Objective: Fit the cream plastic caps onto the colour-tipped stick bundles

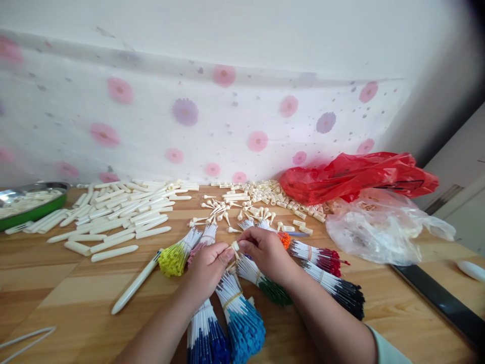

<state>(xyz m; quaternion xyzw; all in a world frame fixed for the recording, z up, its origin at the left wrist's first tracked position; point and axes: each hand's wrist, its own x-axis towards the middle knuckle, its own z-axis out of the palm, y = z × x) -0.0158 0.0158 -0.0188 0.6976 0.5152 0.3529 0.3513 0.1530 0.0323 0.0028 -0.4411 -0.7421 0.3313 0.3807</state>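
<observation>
My left hand (209, 264) is closed, its thumb and forefinger pinching a small cream plastic pen part (235, 246). From the other side, the fingertips of my right hand (267, 254) close on the same part; they hide some of it. Below and around my hands lie rubber-banded bundles of pen refills: yellow (175, 258), light blue (244, 323), dark blue (207, 336), green (275, 287), black (343, 293), dark red (322, 257) and orange (284, 239). An assembled white pen (136, 283) lies left of the yellow bundle.
White pen barrels (125, 207) are heaped at the left, beside a green-rimmed dish (49, 205). Cream plungers (220, 210) and slotted cream pieces (265, 192) spread along the back. A red plastic bag (359, 177), a clear bag (379, 227) and a black strip (439, 303) occupy the right.
</observation>
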